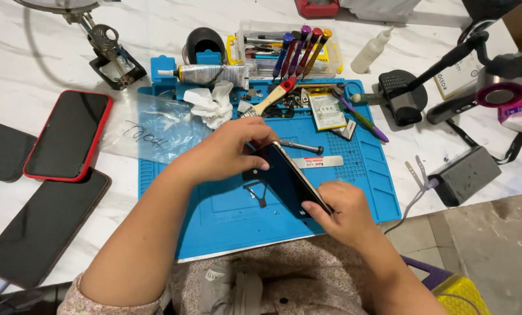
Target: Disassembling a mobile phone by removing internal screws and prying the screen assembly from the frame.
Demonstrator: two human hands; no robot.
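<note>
1. White marble-patterned tabletop carries a blue work mat, which serves as the landmark for everything else.
2. Over the mat's middle, a black phone is held tilted on its edge, raised off the mat.
3. At the phone's upper end, the left hand curls over it, fingers pressed against its top and side.
4. At the lower end, the right hand pinches the phone's edge between thumb and fingertips.
5. Just behind the phone, on the mat, lie a metal ruler and a dark screwdriver.
6. Along the mat's far edge sit a crumpled white tissue, a brush, a glue tube and a phone battery.
7. Beyond that edge, a clear box holds coloured screwdrivers.
8. Left of the mat lie a clear plastic bag, a red-cased phone and another dark phone.
9. Right of the mat rests a grey box.
</note>
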